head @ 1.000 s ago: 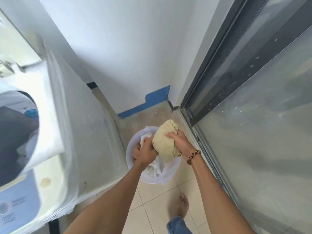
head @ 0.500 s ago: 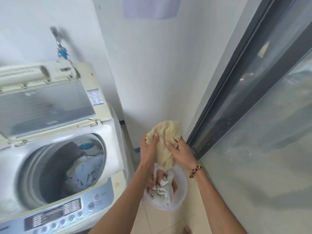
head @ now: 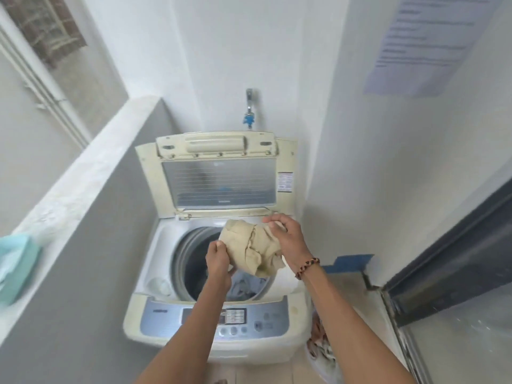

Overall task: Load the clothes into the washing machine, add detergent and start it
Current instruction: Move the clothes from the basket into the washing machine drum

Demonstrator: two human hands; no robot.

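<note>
A crumpled beige cloth garment (head: 253, 252); a cream top-loading plastic washing machine (head: 216, 273) with a blue-grey control panel (head: 214, 317); a red-and-black beaded bracelet (head: 307, 268).

1. Both hands hold a bunched beige garment (head: 253, 249) over the open drum (head: 191, 259) of a top-loading washer (head: 155, 309).
2. The left hand (head: 219, 263) grips the garment's near-left edge; the right hand (head: 286, 241) grips its far-right side, a beaded bracelet (head: 307, 268) on that wrist.
3. The lid (head: 219, 173) stands raised at the far side.
4. Pale clothes (head: 243, 286) lie inside the drum.
5. The control panel (head: 263, 320) runs along the near edge.
6. A tap (head: 249, 106) sits on the far wall above the lid.
7. A basket (head: 321, 353) of laundry stands on the floor, near right of the washer.
8. A teal cloth (head: 16, 264) lies on the left ledge (head: 83, 178).
9. A printed sheet (head: 432, 42) hangs on the right wall.
</note>
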